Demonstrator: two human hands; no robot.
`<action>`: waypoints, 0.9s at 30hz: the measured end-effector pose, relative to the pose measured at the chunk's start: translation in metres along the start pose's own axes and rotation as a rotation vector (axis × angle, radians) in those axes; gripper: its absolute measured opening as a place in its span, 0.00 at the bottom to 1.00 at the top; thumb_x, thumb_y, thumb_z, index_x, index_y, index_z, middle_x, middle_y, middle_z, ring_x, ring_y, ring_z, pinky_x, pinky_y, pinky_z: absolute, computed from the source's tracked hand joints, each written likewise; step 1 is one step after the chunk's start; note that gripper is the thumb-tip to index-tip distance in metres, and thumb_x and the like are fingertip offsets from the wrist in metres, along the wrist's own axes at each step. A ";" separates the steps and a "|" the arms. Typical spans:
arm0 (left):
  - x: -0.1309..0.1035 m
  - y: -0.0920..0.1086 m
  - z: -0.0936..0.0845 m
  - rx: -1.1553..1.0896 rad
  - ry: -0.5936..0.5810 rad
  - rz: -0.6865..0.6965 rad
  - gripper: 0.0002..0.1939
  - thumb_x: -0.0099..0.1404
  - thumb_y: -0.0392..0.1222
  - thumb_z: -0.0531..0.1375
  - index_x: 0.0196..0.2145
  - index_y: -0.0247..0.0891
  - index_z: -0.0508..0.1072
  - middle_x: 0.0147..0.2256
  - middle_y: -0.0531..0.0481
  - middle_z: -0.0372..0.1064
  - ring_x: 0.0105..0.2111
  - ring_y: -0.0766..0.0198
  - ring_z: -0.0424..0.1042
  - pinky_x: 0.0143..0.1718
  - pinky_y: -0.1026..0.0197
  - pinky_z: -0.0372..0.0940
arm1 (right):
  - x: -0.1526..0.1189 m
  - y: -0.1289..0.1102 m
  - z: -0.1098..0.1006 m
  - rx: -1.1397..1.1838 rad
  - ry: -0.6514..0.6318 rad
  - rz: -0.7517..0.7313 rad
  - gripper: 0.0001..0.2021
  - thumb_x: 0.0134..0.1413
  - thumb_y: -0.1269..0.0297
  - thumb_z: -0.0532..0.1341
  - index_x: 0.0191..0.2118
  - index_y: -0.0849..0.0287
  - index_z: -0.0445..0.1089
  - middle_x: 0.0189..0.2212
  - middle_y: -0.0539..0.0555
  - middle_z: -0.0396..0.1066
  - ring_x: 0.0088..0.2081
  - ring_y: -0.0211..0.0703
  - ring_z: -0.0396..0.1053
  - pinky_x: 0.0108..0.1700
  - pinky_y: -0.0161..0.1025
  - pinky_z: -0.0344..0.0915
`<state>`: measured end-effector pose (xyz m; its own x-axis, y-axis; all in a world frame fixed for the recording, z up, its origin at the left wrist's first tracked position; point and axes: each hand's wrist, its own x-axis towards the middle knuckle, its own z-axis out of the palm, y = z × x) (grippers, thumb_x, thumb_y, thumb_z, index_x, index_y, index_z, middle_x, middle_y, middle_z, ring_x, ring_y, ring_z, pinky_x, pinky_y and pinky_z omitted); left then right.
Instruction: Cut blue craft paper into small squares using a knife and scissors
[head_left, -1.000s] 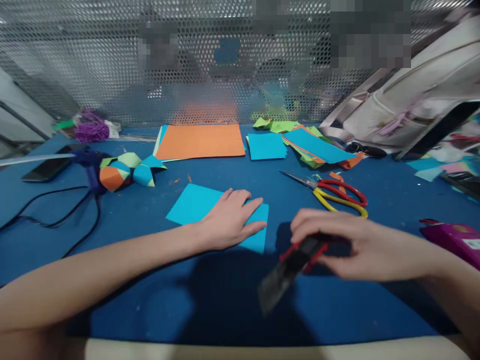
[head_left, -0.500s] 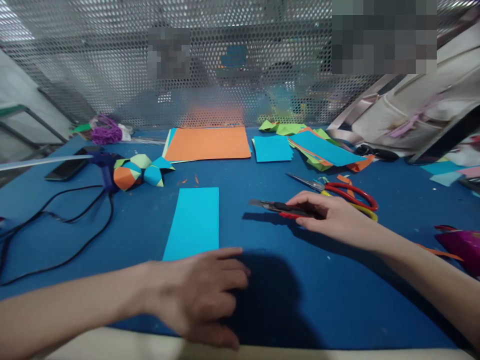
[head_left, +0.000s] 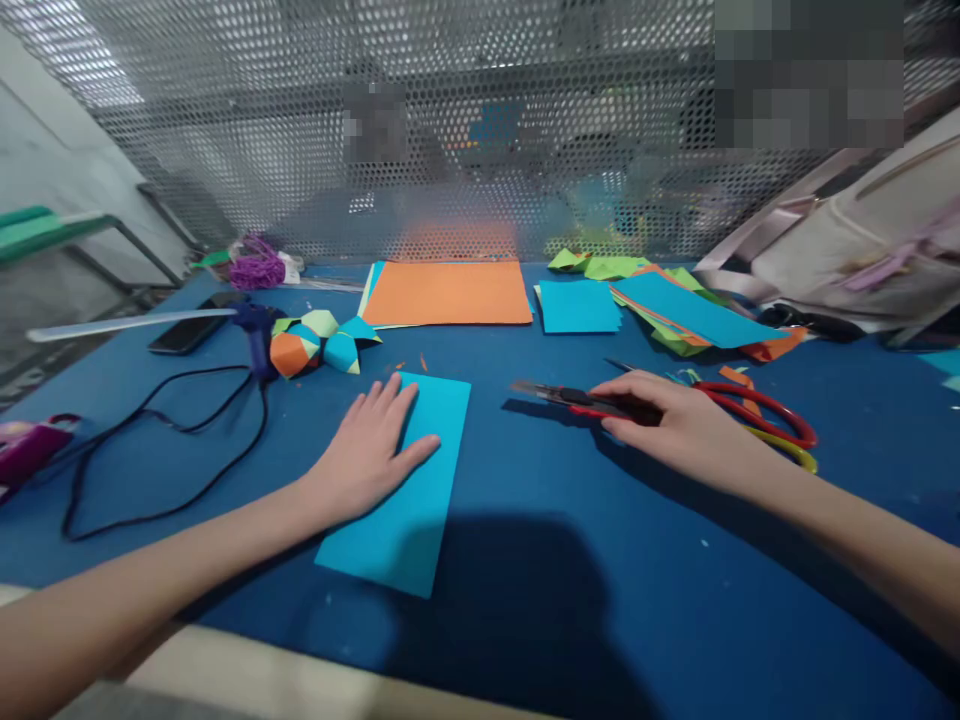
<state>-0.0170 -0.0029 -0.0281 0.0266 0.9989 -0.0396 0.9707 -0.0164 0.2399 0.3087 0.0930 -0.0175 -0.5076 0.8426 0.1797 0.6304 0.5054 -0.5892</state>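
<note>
My left hand (head_left: 375,450) lies flat with fingers spread on a folded-looking blue paper rectangle (head_left: 420,510), covering its upper left part. The paper rests slightly slanted on the blue table (head_left: 525,620). To the right, my right hand (head_left: 660,415) is closed around a red and black utility knife (head_left: 577,400), whose blade points left, just above the table. Scissors with red and yellow handles (head_left: 780,415) lie behind and beside my right hand, which partly hides them.
Orange sheets (head_left: 450,293), small blue squares (head_left: 577,306) and blue strips (head_left: 705,308) lie at the back before a perforated metal screen (head_left: 300,180). A glue gun (head_left: 259,335) with a black cord, a phone (head_left: 191,330) and folded paper shapes (head_left: 296,345) are left.
My left hand has moved up and left onto the blue paper, with its fingers now spread. The paper has tilted and more of its lower part shows. My right hand still holds the knife.
</note>
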 end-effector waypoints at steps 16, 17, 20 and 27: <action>0.060 0.024 -0.027 0.098 -0.108 0.226 0.37 0.62 0.62 0.57 0.60 0.34 0.64 0.61 0.35 0.60 0.61 0.42 0.59 0.60 0.42 0.56 | 0.000 0.021 0.004 -0.152 0.103 -0.187 0.12 0.55 0.64 0.55 0.43 0.57 0.71 0.39 0.58 0.72 0.40 0.50 0.72 0.43 0.48 0.68; 0.060 0.024 -0.027 0.096 -0.107 0.236 0.35 0.63 0.61 0.56 0.59 0.33 0.65 0.58 0.35 0.62 0.59 0.42 0.61 0.59 0.42 0.57 | 0.003 0.021 0.004 -0.170 0.101 -0.204 0.12 0.56 0.64 0.55 0.44 0.57 0.71 0.39 0.58 0.72 0.41 0.50 0.71 0.44 0.49 0.68; 0.057 0.023 -0.024 0.078 -0.077 0.244 0.33 0.64 0.59 0.55 0.57 0.32 0.68 0.56 0.35 0.63 0.57 0.43 0.63 0.57 0.42 0.58 | 0.013 0.022 0.006 -0.200 0.091 -0.249 0.13 0.56 0.65 0.56 0.45 0.57 0.72 0.39 0.58 0.72 0.41 0.50 0.71 0.45 0.50 0.68; 0.053 0.025 -0.020 0.032 -0.053 0.254 0.27 0.64 0.57 0.56 0.53 0.34 0.70 0.57 0.36 0.62 0.60 0.41 0.59 0.60 0.40 0.56 | 0.032 0.025 0.009 -0.231 0.052 -0.322 0.14 0.56 0.67 0.57 0.47 0.56 0.73 0.40 0.58 0.73 0.42 0.50 0.70 0.46 0.49 0.68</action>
<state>0.0037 0.0503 -0.0051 0.2824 0.9587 -0.0331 0.9383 -0.2689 0.2175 0.3022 0.1309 -0.0336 -0.6746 0.6392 0.3693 0.5622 0.7690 -0.3042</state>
